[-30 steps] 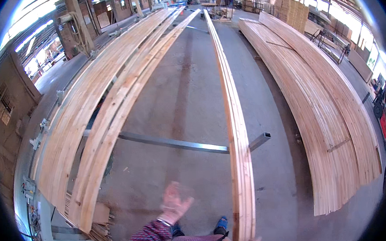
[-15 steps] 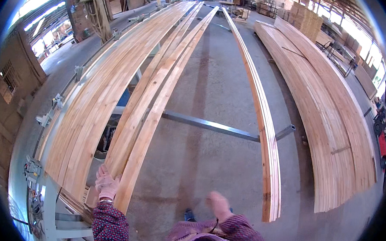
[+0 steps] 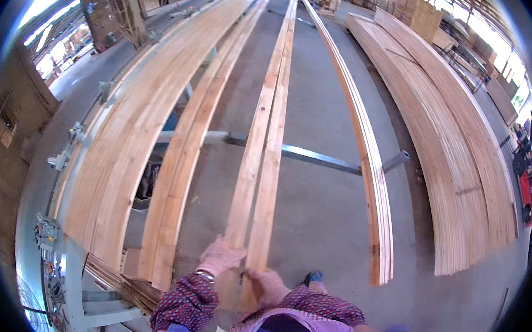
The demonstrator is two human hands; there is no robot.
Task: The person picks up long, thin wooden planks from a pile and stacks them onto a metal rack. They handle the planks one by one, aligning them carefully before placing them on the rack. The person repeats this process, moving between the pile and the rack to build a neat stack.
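Note:
Two long, narrow wooden boards lie side by side in front of me, a left one (image 3: 249,164) and a right one (image 3: 272,165), with a thin gap between them. My left hand (image 3: 221,256) is closed on the near part of the left board. Close beside it, my right hand (image 3: 267,286) grips the right board near its near end; its fingers are partly hidden and slightly blurred. Farther left, another pair of boards (image 3: 184,152) rests next to a wide row of boards (image 3: 126,131) on the machine bed.
A metal crossbar (image 3: 320,158) runs under the held boards. A narrow stack of boards (image 3: 368,172) lies across it on the right. Beyond stands a broad, low pile of boards (image 3: 433,151). Machine frame legs (image 3: 74,296) stand at the near left.
Two boards have shifted right, away from the others on the left. My left hand has moved right with them, and my right hand has come in from the right onto the right board.

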